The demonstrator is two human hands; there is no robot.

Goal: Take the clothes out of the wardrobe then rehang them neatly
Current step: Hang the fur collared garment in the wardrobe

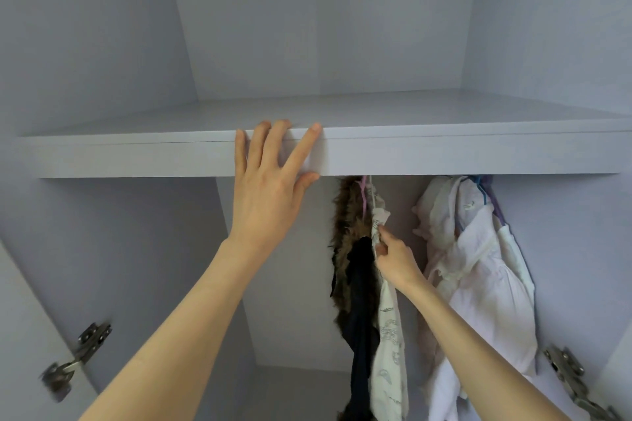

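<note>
Under the wardrobe shelf, the clothes are hanging: fur garment, dark garment, patterned cloth, white clothes. Rail and hanger hooks are hiding behind the shelf edge. Left hand is lying flat, fingers spread, on the shelf front, holding nothing. Right hand is pinching the patterned cloth. Garment bottoms are running out of frame.

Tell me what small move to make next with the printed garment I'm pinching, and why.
Probably slide the right hand up the printed garment toward its pink hanger and lift it off. That hand only pinches the cloth below the hanger, the hook is hidden behind the shelf, and pulling the fabric could drag it off crooked. The left hand already steadies you on the shelf edge.
</note>
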